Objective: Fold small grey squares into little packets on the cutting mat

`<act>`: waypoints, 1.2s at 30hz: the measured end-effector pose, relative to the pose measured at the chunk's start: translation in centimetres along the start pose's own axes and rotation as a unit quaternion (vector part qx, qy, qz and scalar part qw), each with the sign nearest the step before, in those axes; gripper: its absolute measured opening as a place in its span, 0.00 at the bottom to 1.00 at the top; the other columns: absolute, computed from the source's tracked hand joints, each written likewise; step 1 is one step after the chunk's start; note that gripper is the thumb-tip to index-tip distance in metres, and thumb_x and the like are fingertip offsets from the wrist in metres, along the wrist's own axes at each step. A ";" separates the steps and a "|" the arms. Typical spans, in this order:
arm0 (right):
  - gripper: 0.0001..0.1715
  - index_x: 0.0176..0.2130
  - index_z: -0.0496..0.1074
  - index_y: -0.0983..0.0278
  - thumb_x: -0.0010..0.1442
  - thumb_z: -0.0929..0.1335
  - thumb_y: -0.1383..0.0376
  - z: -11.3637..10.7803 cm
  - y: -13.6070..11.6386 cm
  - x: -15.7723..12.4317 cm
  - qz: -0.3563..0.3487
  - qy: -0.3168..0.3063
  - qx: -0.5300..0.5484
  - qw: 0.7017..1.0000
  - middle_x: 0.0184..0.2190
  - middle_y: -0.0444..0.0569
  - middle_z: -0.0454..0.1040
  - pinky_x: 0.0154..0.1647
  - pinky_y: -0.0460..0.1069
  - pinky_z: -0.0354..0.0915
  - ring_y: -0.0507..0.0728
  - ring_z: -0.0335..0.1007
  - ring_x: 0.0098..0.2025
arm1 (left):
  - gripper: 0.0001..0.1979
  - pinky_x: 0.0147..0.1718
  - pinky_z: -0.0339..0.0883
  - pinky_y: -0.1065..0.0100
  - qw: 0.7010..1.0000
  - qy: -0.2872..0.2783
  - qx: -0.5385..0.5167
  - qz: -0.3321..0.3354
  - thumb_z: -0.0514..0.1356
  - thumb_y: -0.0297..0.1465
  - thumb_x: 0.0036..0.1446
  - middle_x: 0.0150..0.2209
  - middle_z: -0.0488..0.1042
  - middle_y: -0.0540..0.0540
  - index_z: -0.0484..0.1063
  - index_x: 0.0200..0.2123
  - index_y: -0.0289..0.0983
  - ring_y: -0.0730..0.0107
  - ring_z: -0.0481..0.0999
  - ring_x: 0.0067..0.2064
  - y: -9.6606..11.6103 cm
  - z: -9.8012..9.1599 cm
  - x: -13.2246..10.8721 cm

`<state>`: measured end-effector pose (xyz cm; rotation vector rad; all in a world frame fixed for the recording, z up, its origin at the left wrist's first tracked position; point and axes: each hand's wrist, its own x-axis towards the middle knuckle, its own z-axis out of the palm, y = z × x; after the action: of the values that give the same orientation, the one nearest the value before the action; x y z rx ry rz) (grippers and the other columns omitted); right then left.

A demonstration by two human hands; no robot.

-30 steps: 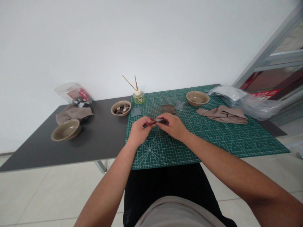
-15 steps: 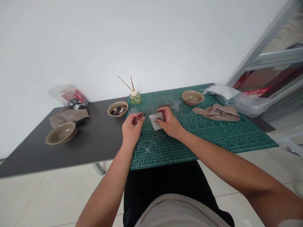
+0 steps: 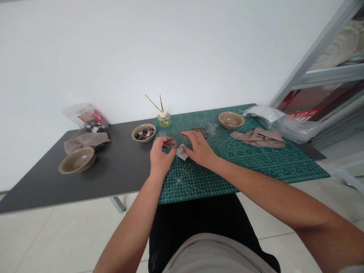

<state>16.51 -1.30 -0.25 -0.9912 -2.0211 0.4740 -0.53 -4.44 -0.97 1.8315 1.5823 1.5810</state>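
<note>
My left hand (image 3: 160,153) hovers over the left edge of the green cutting mat (image 3: 256,163) and pinches a small brown chip (image 3: 173,141) between thumb and fingertips. My right hand (image 3: 199,148) lies on the mat with fingers stretched out, pressing down a small grey square of paper (image 3: 180,152) whose corner shows beside the palm. A bowl of mixed dark and pale chips (image 3: 144,132) stands just left of the mat, near my left hand.
A reed diffuser bottle (image 3: 164,118), small grey and brown squares (image 3: 211,128), an empty bowl (image 3: 231,120), a beige cloth (image 3: 258,138) and a plastic bag (image 3: 280,119) sit on the mat. Another bowl (image 3: 76,160), cloth and jar (image 3: 85,115) stand far left.
The right hand lowered the grey paper from the air onto the mat and flattened over it. The left hand now holds a small chip apart from the paper.
</note>
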 end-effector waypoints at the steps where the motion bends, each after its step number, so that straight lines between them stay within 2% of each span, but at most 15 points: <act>1: 0.22 0.53 0.69 0.62 0.58 0.69 0.68 -0.1 0.0 0.1 0.015 -0.007 0.028 0.999 0.50 0.55 0.74 0.54 0.61 0.64 0.62 0.69 0.50 | 0.09 0.37 0.68 0.68 1.000 -0.019 0.005 0.002 0.63 0.28 0.53 0.37 0.75 0.49 0.70 0.39 0.40 0.71 0.73 0.35 0.0 0.0 0.0; 3: 0.17 0.49 0.71 0.63 0.60 0.68 0.64 -0.3 -0.1 0.1 0.068 -0.045 0.102 0.991 0.42 0.51 0.77 0.45 0.55 0.69 0.58 0.74 0.41 | 0.09 0.37 0.68 0.68 0.998 -0.060 0.017 0.011 0.63 0.27 0.52 0.36 0.74 0.49 0.70 0.38 0.39 0.71 0.73 0.35 0.2 0.0 0.1; 5: 0.15 0.45 0.72 0.63 0.59 0.70 0.60 -0.2 -0.1 0.0 0.116 -0.084 0.159 0.977 0.35 0.47 0.78 0.38 0.51 0.69 0.55 0.74 0.35 | 0.09 0.37 0.68 0.68 0.994 -0.097 0.039 0.024 0.62 0.25 0.51 0.36 0.73 0.49 0.70 0.37 0.39 0.70 0.73 0.35 0.3 0.1 0.1; 11: 0.10 0.37 0.74 0.64 0.56 0.72 0.60 0.8 0.9 -0.4 0.173 -0.084 0.205 0.960 0.32 0.45 0.78 0.36 0.49 0.68 0.54 0.75 0.34 | 0.07 0.38 0.67 0.67 0.979 -0.177 0.087 0.046 0.59 0.24 0.53 0.36 0.72 0.49 0.69 0.36 0.39 0.69 0.73 0.37 0.7 0.2 0.0; 14: 0.08 0.37 0.74 0.63 0.55 0.71 0.63 0.6 1.4 -0.3 0.190 -0.077 0.193 0.960 0.32 0.45 0.79 0.36 0.49 0.69 0.54 0.75 0.34 | 0.09 0.42 0.68 0.65 0.969 -0.211 0.127 0.034 0.59 0.26 0.56 0.41 0.73 0.47 0.69 0.41 0.40 0.66 0.74 0.42 1.2 0.0 0.0; 16: 0.08 0.38 0.76 0.62 0.55 0.71 0.66 0.1 1.3 -0.3 0.178 -0.067 0.156 0.969 0.33 0.44 0.79 0.39 0.50 0.69 0.55 0.76 0.35 | 0.12 0.46 0.68 0.61 0.956 -0.228 0.181 0.023 0.60 0.30 0.57 0.44 0.73 0.44 0.69 0.46 0.39 0.61 0.73 0.46 1.6 -0.2 -0.1; 18: 0.11 0.40 0.77 0.61 0.54 0.70 0.69 -0.4 1.2 -0.5 0.151 -0.068 0.126 0.978 0.35 0.44 0.80 0.42 0.50 0.69 0.54 0.76 0.37 | 0.11 0.47 0.67 0.57 0.931 -0.270 0.243 0.025 0.60 0.32 0.58 0.44 0.74 0.42 0.70 0.45 0.38 0.57 0.71 0.47 1.9 -0.5 -0.3; 20: 0.15 0.41 0.77 0.61 0.52 0.69 0.71 -0.7 1.1 -0.7 0.117 -0.082 0.110 0.984 0.36 0.44 0.79 0.42 0.50 0.69 0.54 0.75 0.37 | 0.11 0.48 0.67 0.55 0.905 -0.308 0.291 0.038 0.59 0.33 0.59 0.45 0.73 0.41 0.72 0.45 0.38 0.54 0.70 0.48 2.0 -0.7 -0.7; 22: 0.16 0.41 0.77 0.61 0.51 0.70 0.72 -0.9 1.0 -0.9 0.085 -0.098 0.097 0.987 0.37 0.45 0.77 0.40 0.49 0.68 0.53 0.73 0.36 | 0.13 0.49 0.66 0.54 0.894 -0.323 0.307 0.048 0.57 0.33 0.61 0.48 0.72 0.41 0.73 0.47 0.38 0.54 0.69 0.50 1.7 -0.9 -1.1; 25: 0.14 0.41 0.77 0.63 0.52 0.72 0.69 -0.8 0.8 -1.1 0.059 -0.110 0.075 0.989 0.37 0.47 0.74 0.38 0.49 0.68 0.51 0.71 0.33 | 0.15 0.52 0.65 0.54 0.905 -0.323 0.273 0.046 0.56 0.33 0.62 0.52 0.71 0.42 0.72 0.51 0.41 0.55 0.68 0.52 0.9 -1.3 -1.4; 29: 0.15 0.42 0.76 0.62 0.52 0.72 0.70 -0.8 0.5 -0.9 0.027 -0.139 0.060 0.988 0.35 0.45 0.72 0.37 0.48 0.66 0.51 0.69 0.32 | 0.12 0.54 0.62 0.54 0.920 -0.331 0.204 0.048 0.57 0.32 0.61 0.54 0.72 0.46 0.75 0.47 0.43 0.58 0.67 0.54 0.1 -1.7 -1.3; 31: 0.14 0.41 0.74 0.62 0.52 0.72 0.71 -0.7 0.6 -0.9 0.011 -0.158 0.056 0.986 0.32 0.43 0.72 0.36 0.47 0.65 0.51 0.69 0.32 | 0.12 0.55 0.62 0.53 0.922 -0.326 0.205 0.042 0.59 0.34 0.60 0.53 0.73 0.46 0.74 0.47 0.44 0.57 0.67 0.55 0.1 -1.7 -1.3; 36: 0.05 0.35 0.75 0.64 0.54 0.72 0.70 -0.6 1.0 -1.0 -0.014 -0.190 0.036 0.981 0.33 0.45 0.73 0.36 0.47 0.65 0.51 0.69 0.32 | 0.18 0.53 0.62 0.52 0.920 -0.312 0.236 0.019 0.63 0.39 0.56 0.54 0.72 0.45 0.70 0.49 0.42 0.54 0.67 0.54 0.3 -1.4 -1.4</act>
<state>17.80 -1.53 -1.03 -0.8755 -2.3326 0.7624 -1.29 -6.26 -0.98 2.2933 1.6796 0.5156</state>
